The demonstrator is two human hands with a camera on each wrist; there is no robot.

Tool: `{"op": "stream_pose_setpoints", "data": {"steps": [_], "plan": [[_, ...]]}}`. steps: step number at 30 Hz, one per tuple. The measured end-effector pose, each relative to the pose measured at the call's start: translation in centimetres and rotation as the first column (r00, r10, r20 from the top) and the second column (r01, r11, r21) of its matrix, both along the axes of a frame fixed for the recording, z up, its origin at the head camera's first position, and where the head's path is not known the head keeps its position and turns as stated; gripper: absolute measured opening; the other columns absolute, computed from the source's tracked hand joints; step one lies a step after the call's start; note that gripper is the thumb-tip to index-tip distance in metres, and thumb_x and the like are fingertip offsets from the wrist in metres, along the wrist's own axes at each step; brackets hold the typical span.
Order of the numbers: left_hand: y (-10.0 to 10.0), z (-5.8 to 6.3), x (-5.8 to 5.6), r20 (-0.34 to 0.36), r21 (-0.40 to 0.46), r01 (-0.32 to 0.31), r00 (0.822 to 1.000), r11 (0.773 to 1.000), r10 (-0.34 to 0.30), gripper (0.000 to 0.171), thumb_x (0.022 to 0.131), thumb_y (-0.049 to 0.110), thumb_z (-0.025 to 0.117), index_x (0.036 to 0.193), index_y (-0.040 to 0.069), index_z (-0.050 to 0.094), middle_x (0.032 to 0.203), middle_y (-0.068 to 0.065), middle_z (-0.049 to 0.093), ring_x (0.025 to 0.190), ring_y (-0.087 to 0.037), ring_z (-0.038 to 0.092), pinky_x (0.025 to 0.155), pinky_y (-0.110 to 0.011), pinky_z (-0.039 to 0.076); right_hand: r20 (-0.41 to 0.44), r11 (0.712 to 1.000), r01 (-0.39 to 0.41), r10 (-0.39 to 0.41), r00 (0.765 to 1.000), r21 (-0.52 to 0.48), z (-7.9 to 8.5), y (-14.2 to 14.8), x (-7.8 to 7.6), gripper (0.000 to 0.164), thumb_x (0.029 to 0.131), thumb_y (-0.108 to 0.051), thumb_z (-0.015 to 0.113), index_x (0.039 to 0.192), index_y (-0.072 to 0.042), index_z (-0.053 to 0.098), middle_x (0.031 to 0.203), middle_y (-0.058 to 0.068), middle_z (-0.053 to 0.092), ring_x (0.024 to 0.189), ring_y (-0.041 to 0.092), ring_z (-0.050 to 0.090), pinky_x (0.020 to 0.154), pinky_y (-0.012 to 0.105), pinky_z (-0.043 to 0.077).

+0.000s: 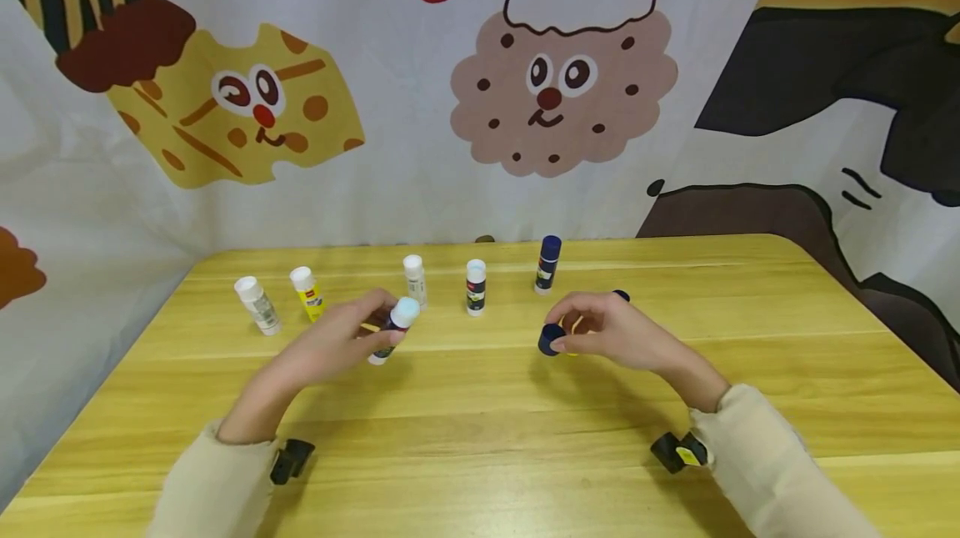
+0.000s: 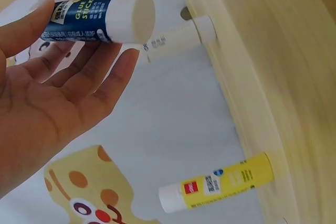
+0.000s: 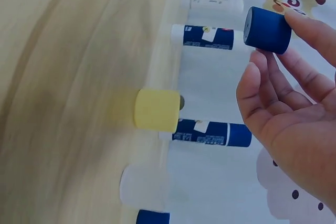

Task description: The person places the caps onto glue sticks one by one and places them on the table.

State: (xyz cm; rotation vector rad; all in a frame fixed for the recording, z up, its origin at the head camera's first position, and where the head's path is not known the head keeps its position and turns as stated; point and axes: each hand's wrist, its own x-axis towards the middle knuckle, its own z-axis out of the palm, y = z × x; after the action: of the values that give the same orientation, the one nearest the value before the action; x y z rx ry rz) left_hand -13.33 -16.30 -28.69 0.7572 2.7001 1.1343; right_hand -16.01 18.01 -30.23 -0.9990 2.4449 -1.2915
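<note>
My left hand [image 1: 330, 346] grips a dark blue glue stick [image 2: 86, 19] between thumb and fingers, tilted above the table. Its upper end shows pale in the head view, without a blue cap. On the right side, my right hand [image 1: 618, 336] pinches a dark blue cap [image 3: 266, 30] by thumb and fingertips, over the table. Beyond that hand a yellow cap [image 3: 157, 109], a whitish cap [image 3: 144, 187] and another dark blue cap [image 3: 153, 217] rest on the tabletop. From the head view, the right hand hides most of these.
Along the back of the wooden table [image 1: 480, 455] stand a white glue stick [image 1: 258, 307], a yellow one [image 1: 306, 292], another white one [image 1: 414, 281], a dark blue one with a pale top [image 1: 476, 288] and a blue-capped one [image 1: 548, 265]. A cartoon-printed curtain [image 1: 390, 204] hangs behind.
</note>
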Motion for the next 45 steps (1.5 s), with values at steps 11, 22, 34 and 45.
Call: {"op": "stream_pose_setpoints", "data": {"steps": [11,22,34,45], "plan": [[1.8,-0.3,0.0,-0.053,-0.021,0.063,0.997,0.998,-0.064,0.018,0.091,0.013,0.057,0.105,0.003,0.054,0.090,-0.003,0.058,0.082,-0.016,0.054,0.072,-0.033,0.047,0.082,0.996,-0.059,0.064,0.995,-0.067,0.5,-1.3,0.1,0.021,0.085,-0.008,0.065,0.105,-0.002,0.059,0.094,0.008,0.064,0.084,0.022,0.062,0.072,0.032,0.050],[3.1,-0.3,0.3,-0.040,-0.022,0.076,0.996,0.997,-0.077,0.019,0.092,0.015,0.056,0.107,0.003,0.054,0.092,-0.004,0.056,0.080,-0.016,0.050,0.069,-0.032,0.044,0.076,0.991,-0.078,0.087,0.993,-0.108,0.4,-2.2,0.0,0.023,0.085,-0.006,0.064,0.107,-0.001,0.058,0.094,0.008,0.062,0.085,0.021,0.060,0.074,0.033,0.050],[4.7,-0.1,0.4,-0.067,-0.045,0.127,0.989,0.991,-0.129,0.020,0.091,0.015,0.057,0.108,0.003,0.055,0.097,-0.005,0.057,0.079,-0.015,0.049,0.068,-0.029,0.043,0.064,0.987,-0.056,0.067,0.996,-0.154,0.4,-3.1,0.1,0.026,0.082,-0.007,0.068,0.105,0.000,0.059,0.100,0.010,0.059,0.088,0.023,0.058,0.072,0.034,0.051],[6.0,0.4,0.7,-0.068,-0.063,0.130,0.989,0.990,-0.134,0.022,0.091,0.016,0.058,0.108,0.004,0.055,0.097,-0.005,0.056,0.077,-0.015,0.048,0.066,-0.028,0.042,0.078,0.983,-0.048,0.063,0.995,-0.175,0.0,-3.5,0.2,0.020,0.082,-0.009,0.067,0.099,-0.001,0.060,0.094,0.010,0.061,0.083,0.023,0.059,0.071,0.034,0.051]]}}
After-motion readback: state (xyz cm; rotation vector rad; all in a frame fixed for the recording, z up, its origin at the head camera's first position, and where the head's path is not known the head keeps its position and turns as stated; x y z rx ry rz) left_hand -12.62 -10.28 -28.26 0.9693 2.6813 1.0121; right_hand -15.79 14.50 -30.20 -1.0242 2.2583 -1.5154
